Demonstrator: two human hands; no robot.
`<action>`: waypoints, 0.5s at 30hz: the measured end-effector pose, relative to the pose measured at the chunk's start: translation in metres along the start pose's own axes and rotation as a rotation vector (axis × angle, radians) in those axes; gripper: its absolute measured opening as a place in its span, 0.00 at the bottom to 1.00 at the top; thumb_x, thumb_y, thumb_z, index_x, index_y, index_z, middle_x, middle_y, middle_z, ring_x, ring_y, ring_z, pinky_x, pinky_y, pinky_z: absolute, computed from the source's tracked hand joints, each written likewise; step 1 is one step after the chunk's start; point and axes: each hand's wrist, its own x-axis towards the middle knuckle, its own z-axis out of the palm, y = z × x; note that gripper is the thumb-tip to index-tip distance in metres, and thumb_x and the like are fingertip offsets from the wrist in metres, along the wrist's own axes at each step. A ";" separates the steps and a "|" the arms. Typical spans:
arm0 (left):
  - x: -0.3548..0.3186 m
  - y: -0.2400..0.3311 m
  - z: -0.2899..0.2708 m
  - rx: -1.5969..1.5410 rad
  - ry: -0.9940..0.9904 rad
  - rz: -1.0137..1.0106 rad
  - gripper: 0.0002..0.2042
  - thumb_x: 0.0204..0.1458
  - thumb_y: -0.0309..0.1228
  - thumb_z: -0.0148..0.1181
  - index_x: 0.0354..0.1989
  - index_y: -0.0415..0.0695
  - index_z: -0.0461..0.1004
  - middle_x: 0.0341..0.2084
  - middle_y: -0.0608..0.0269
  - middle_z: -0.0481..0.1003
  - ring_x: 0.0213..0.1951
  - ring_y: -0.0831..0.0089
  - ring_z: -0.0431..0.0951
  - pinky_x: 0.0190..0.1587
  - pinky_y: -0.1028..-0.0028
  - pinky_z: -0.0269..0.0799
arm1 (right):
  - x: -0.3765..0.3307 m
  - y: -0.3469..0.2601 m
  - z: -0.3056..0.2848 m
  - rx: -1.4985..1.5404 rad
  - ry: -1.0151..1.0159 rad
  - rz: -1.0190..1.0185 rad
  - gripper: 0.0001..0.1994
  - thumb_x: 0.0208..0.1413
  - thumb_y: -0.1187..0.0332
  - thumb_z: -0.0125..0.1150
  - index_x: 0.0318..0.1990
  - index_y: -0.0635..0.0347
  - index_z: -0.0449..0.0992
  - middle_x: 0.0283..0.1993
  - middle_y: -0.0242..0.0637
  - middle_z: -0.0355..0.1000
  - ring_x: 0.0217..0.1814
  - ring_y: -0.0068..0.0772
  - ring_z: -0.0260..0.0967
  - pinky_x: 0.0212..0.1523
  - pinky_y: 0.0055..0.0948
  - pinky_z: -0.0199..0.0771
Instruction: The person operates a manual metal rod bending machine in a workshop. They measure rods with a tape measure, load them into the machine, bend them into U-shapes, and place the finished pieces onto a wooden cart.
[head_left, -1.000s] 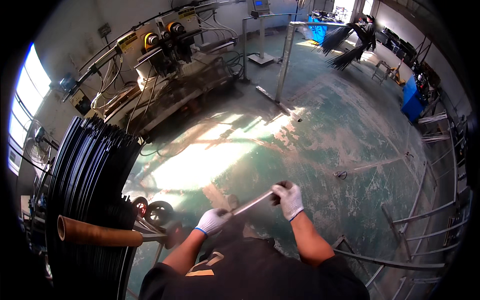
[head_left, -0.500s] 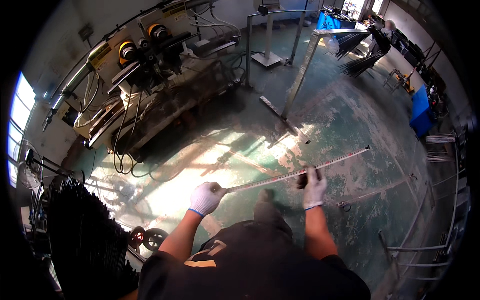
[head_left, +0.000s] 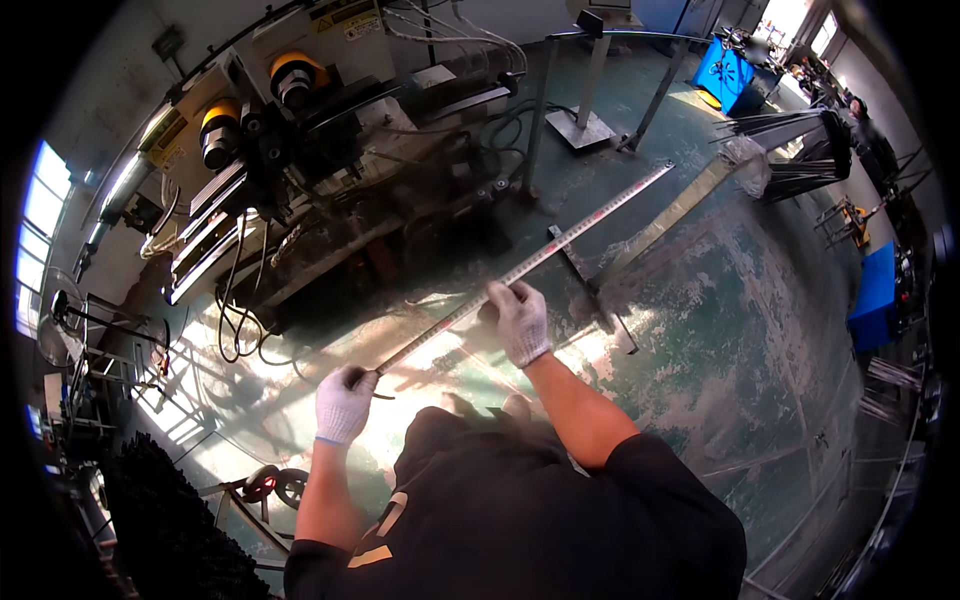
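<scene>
Left hand (head_left: 343,405): white-gloved, at 8 o'clock (12 being the top of the view); fingers closed on the near end of the marked strip (head_left: 590,222).
Right hand (head_left: 522,325): also gloved, just off the dial's centre towards 4; thumb and fingers pinch the strip partway along.
Marked strip: pale with red marks, tape-like; runs almost straight from the left hand, through the right, to an end out towards 2 o'clock. We cannot tell whether that end touches anything.
Step in hand: we judge it to be handling the extended strip, both hands gripping, the far length unsupported by either.
Next move: in our judgement it calls for a firm left hold and a light guiding pinch at the right, lest the thin strip buckle.
Floor (head_left: 740,330): green, paint worn in pale patches; bright sunlit areas lie around and beyond the left hand.
Machine (head_left: 270,140): at 10 o'clock, with two yellow-and-black units and cables hanging down its front.
Metal stand (head_left: 655,230): towards 2 o'clock; the strip passes across its foot bar in our view. Dark rods (head_left: 815,160) hang past its upper end.
Blue cabinet (head_left: 722,75): between 1 and 2 o'clock, far off.
Window (head_left: 42,240): bright, at 9 o'clock.
Black stack (head_left: 170,530): at 8 o'clock near the rim; wheels (head_left: 262,484) just beside.
</scene>
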 end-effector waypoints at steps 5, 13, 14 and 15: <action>0.085 -0.061 -0.049 -0.035 0.197 -0.114 0.11 0.60 0.33 0.74 0.39 0.36 0.85 0.32 0.49 0.84 0.34 0.58 0.85 0.42 0.63 0.80 | 0.177 -0.038 -0.011 0.166 0.253 -0.002 0.11 0.68 0.63 0.63 0.34 0.59 0.77 0.23 0.36 0.75 0.17 0.32 0.69 0.20 0.34 0.66; 0.274 -0.025 -0.103 0.147 0.301 0.115 0.09 0.59 0.34 0.74 0.36 0.41 0.85 0.31 0.52 0.79 0.34 0.52 0.81 0.39 0.59 0.76 | 0.305 -0.060 0.072 0.206 0.213 -0.019 0.10 0.70 0.64 0.60 0.39 0.62 0.79 0.24 0.38 0.74 0.19 0.32 0.69 0.20 0.34 0.65; 0.299 -0.017 -0.109 0.162 0.314 0.147 0.09 0.59 0.34 0.73 0.36 0.41 0.85 0.30 0.52 0.78 0.34 0.52 0.80 0.38 0.59 0.76 | 0.322 -0.062 0.087 0.196 0.187 -0.018 0.11 0.71 0.64 0.60 0.40 0.62 0.79 0.24 0.38 0.74 0.19 0.32 0.70 0.20 0.34 0.66; 0.318 -0.011 -0.109 0.178 0.305 0.179 0.09 0.59 0.34 0.73 0.35 0.41 0.85 0.30 0.52 0.77 0.34 0.52 0.80 0.38 0.59 0.75 | 0.334 -0.060 0.092 0.205 0.130 -0.021 0.11 0.71 0.64 0.60 0.39 0.62 0.79 0.25 0.38 0.75 0.20 0.33 0.72 0.20 0.33 0.68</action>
